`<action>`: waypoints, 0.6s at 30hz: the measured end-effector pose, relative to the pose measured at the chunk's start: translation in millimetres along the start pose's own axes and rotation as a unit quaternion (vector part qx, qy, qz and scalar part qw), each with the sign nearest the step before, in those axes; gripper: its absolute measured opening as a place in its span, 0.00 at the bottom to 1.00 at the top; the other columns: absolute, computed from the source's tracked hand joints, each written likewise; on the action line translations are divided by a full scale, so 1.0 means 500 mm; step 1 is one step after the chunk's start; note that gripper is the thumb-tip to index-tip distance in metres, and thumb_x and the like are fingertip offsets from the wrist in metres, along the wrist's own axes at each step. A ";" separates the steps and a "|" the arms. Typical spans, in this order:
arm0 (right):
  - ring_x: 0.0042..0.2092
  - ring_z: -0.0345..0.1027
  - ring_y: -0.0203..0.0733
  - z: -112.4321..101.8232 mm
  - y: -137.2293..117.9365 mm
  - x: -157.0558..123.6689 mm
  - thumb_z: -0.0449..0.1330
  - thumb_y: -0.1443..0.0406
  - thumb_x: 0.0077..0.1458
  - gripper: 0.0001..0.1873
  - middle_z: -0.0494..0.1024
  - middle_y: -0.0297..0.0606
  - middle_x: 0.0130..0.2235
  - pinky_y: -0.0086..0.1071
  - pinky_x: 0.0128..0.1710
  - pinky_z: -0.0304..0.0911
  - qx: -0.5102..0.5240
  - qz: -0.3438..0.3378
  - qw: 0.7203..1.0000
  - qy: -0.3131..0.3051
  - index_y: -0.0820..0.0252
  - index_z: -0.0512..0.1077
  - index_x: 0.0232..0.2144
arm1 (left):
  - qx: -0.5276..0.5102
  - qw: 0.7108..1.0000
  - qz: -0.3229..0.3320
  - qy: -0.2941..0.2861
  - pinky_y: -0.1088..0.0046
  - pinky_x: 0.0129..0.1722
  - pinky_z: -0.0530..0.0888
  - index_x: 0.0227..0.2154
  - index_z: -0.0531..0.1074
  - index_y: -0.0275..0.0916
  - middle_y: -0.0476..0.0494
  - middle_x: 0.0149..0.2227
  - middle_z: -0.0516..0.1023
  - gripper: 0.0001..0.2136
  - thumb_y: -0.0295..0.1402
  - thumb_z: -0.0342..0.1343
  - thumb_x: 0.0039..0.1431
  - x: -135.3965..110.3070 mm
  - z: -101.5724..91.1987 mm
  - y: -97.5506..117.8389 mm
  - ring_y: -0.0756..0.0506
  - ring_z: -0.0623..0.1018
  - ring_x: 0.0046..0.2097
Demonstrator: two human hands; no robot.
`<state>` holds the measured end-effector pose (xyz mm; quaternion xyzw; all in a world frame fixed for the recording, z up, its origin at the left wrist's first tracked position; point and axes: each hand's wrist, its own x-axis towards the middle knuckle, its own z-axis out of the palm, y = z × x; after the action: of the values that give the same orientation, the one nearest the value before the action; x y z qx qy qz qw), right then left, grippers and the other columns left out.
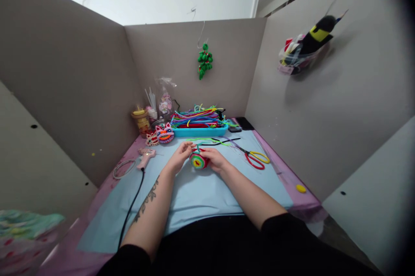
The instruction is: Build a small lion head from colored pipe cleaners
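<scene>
A small round coil of pipe cleaners (199,161), ringed red, green and yellow with a red middle, sits on the light blue mat (194,198) between my hands. My left hand (180,156) curls its fingers against the coil's left side. My right hand (214,158) grips its right and top side. A teal pipe cleaner end rises from the coil's top by my left fingers. Both forearms rest on the mat.
A blue tray (199,130) heaped with coloured pipe cleaners stands at the back, loose ones in front. Red-and-yellow scissors (255,157) lie to the right, a pink glue gun (145,156) with black cord to the left. Grey partition walls enclose the desk; a green ornament (205,60) hangs behind.
</scene>
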<state>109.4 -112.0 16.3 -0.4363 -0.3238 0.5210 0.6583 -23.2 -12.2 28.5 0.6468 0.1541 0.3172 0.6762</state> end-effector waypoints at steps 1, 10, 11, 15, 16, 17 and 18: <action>0.26 0.67 0.36 -0.002 -0.004 -0.002 0.69 0.60 0.32 0.16 0.76 0.36 0.24 0.31 0.30 0.60 0.004 0.004 1.000 -0.006 0.65 0.75 0.26 | -0.015 0.999 -0.027 -0.019 0.71 0.37 0.70 0.41 0.69 0.37 0.41 0.39 0.75 0.22 0.46 0.60 0.47 -0.003 0.000 0.003 0.47 0.74 0.38; 0.27 0.66 0.35 -0.002 -0.002 -0.006 0.70 0.58 0.33 0.17 0.76 0.35 0.24 0.31 0.31 0.59 -0.005 0.004 1.000 -0.019 0.64 0.73 0.24 | -0.040 0.992 -0.111 -0.052 0.76 0.22 0.63 0.31 0.70 0.36 0.49 0.21 0.71 0.18 0.39 0.67 0.38 -0.007 0.002 0.006 0.52 0.69 0.21; 0.27 0.66 0.36 -0.002 -0.002 -0.006 0.70 0.58 0.33 0.17 0.76 0.35 0.24 0.31 0.31 0.59 0.005 0.004 1.000 -0.016 0.64 0.73 0.24 | -0.044 0.992 -0.110 -0.046 0.76 0.22 0.63 0.31 0.70 0.36 0.50 0.21 0.71 0.18 0.39 0.67 0.38 -0.007 0.002 0.006 0.52 0.69 0.21; 0.26 0.65 0.34 0.003 -0.001 -0.007 0.69 0.59 0.35 0.15 0.74 0.33 0.22 0.30 0.30 0.58 0.049 -0.009 0.999 0.001 0.63 0.71 0.20 | -0.044 0.993 -0.100 -0.039 0.77 0.21 0.62 0.31 0.68 0.37 0.52 0.20 0.70 0.19 0.39 0.67 0.37 -0.007 0.003 0.003 0.53 0.68 0.20; 0.25 0.64 0.33 0.006 -0.001 -0.008 0.69 0.60 0.34 0.14 0.73 0.32 0.21 0.30 0.29 0.57 0.051 -0.013 0.999 0.010 0.63 0.70 0.19 | -0.039 0.993 -0.099 -0.046 0.77 0.21 0.61 0.31 0.68 0.36 0.53 0.19 0.68 0.19 0.39 0.67 0.38 -0.007 0.003 0.001 0.53 0.67 0.20; 0.24 0.62 0.32 0.008 0.000 -0.008 0.69 0.61 0.33 0.13 0.72 0.31 0.20 0.29 0.28 0.56 0.048 -0.017 0.998 0.022 0.62 0.69 0.18 | -0.033 0.993 -0.098 -0.052 0.78 0.20 0.60 0.30 0.67 0.36 0.55 0.18 0.66 0.19 0.39 0.67 0.38 -0.007 0.004 0.000 0.54 0.66 0.19; 0.23 0.61 0.32 0.010 0.000 -0.008 0.69 0.63 0.32 0.13 0.71 0.30 0.19 0.28 0.27 0.55 0.042 -0.021 0.998 0.034 0.62 0.68 0.17 | -0.026 0.993 -0.096 -0.056 0.78 0.20 0.59 0.30 0.66 0.36 0.56 0.17 0.65 0.19 0.39 0.67 0.38 -0.007 0.004 -0.003 0.55 0.65 0.18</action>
<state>104.0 -114.5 18.5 -0.4193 -0.2879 0.5052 0.6972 -24.1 -15.9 26.8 0.6279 0.1690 0.2182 0.7277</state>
